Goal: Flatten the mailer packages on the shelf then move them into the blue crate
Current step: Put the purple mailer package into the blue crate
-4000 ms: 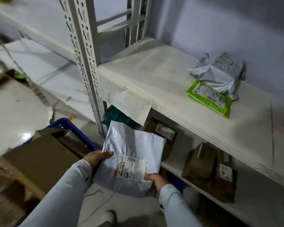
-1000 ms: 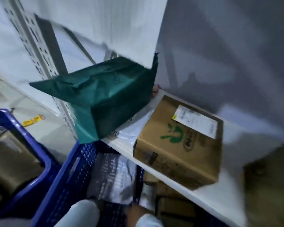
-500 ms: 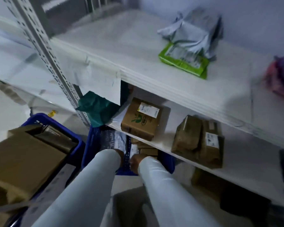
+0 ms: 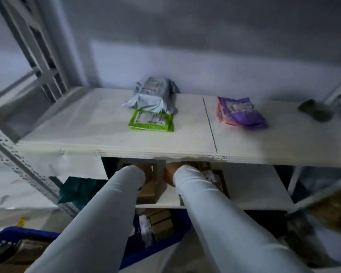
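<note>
Upper shelf (image 4: 87, 131): a flat, pale, matte board with a thin dark seam running front to back on its right half; the frame's perforated metal upright (image 4: 22, 168) stands at the left.
Grey mailer (image 4: 154, 95): crumpled, glossy plastic, bulging and puffed, with a blurred label on top; it sits toward the back of the upper shelf.
Green mailer (image 4: 151, 121): flat, bright-green rectangle bearing a white label, just in front of the grey mailer and touching its front edge.
Purple mailer (image 4: 241, 113): wrinkled purple plastic with a pinkish edge and a pale label, to the right of the seam, well apart from the other two.
Dark object (image 4: 314, 110): a small blurred lump at the far right of the shelf; I cannot tell what it is.
Left hand (image 4: 148, 174): mostly hidden behind its pale sleeve, reaching under the upper shelf toward a brown cardboard box (image 4: 152, 191) on the lower shelf; the finger position cannot be told.
Right hand (image 4: 170, 174): only its back shows beyond the sleeve, beside the left hand; whether it grips anything cannot be told.
Blue crate (image 4: 161, 245): blue plastic, on the floor below the arms, holding cardboard boxes and a pale packet.
Nearby: a dark-green bag (image 4: 77, 191) at the lower shelf's left end; both sleeves block much of the lower shelf.
</note>
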### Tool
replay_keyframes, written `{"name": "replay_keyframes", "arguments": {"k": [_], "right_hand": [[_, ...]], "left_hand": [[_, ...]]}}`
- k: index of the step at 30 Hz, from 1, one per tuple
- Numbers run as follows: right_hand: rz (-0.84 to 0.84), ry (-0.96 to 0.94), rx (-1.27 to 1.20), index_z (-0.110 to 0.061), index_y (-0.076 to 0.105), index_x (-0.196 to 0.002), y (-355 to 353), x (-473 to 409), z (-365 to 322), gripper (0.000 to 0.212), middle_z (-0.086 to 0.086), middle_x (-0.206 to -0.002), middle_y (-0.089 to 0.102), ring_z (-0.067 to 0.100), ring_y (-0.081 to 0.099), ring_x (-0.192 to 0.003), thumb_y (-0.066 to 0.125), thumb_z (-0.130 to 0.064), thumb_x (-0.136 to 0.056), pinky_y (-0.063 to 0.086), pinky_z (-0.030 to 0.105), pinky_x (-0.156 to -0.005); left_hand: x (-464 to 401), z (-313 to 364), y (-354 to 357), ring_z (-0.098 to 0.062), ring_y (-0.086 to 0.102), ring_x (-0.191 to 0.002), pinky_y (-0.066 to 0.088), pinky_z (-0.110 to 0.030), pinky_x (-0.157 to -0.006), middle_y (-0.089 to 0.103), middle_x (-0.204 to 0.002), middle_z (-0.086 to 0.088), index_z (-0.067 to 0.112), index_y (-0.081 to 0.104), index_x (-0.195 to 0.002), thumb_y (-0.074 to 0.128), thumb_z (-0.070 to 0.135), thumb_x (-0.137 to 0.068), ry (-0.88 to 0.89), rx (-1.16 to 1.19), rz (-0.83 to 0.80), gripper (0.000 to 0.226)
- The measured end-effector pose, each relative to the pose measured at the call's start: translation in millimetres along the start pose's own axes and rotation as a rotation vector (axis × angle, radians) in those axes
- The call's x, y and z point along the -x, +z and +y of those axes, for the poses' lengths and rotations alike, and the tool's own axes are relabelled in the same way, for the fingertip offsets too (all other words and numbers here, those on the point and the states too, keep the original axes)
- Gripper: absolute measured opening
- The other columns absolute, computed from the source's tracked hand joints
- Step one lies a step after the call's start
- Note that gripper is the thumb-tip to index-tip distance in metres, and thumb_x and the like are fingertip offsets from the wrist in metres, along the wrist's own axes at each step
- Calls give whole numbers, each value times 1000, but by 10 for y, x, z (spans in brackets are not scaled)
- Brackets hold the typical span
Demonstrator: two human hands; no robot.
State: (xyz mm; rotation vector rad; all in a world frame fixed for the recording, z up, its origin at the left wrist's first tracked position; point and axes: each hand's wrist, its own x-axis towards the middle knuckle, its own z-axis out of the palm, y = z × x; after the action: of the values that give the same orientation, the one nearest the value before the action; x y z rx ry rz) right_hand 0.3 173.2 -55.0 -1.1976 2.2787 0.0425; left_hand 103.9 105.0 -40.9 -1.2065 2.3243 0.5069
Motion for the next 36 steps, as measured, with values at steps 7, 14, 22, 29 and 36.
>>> {"name": "replay_keyframes", "arguments": {"k": [7, 14, 22, 29, 36], "right_hand": [[94, 30, 20, -10, 63, -118, -809, -168, 642, 33, 14, -127, 60, 33, 58, -114, 48, -19, -91, 46, 35, -98], [261, 34, 50, -20, 69, -108, -1474, -407, 1385, 29, 8, -117, 65, 31, 63, -102, 49, -20, -87, 51, 37, -92], [532, 168, -34, -16, 62, -109, -2053, -687, 2521, 29, 11, -121, 62, 29, 59, -112, 46, -28, -89, 49, 37, -93], [429, 521, -231, -17, 18, -149, -2108, -989, 3121, 65, 15, -150, 29, 34, 25, -137, 36, -46, -94, 29, 46, -108], [527, 551, -274, -15, 36, -137, -2094, -1125, 3252, 62, 10, -135, 49, 32, 40, -125, 40, -54, -90, 31, 47, -103]], "left_hand": [[-385, 807, -611, -26, 53, -121, 41, -32, -102, 58, -131, -8, 16, 60, -126, 46, 29, -96, 219, 67, 221, 36], [-789, 1653, -898, -29, 62, -109, 49, -35, -96, 67, -117, -11, 10, 66, -117, 51, 20, -93, 231, 216, 211, 30], [-1348, 2661, -1161, -30, 64, -104, 52, -39, -93, 68, -113, -13, 5, 66, -111, 47, 23, -93, 192, 459, 219, 32], [-1667, 3186, -1117, -29, 71, -82, 57, -36, -79, 74, -91, -14, 3, 70, -96, 54, 34, -89, 113, 793, 205, 36], [-1692, 3325, -1171, -29, 67, -94, 49, -27, -79, 72, -98, -14, 7, 72, -95, 59, 23, -85, 43, 788, 289, 23]]}}
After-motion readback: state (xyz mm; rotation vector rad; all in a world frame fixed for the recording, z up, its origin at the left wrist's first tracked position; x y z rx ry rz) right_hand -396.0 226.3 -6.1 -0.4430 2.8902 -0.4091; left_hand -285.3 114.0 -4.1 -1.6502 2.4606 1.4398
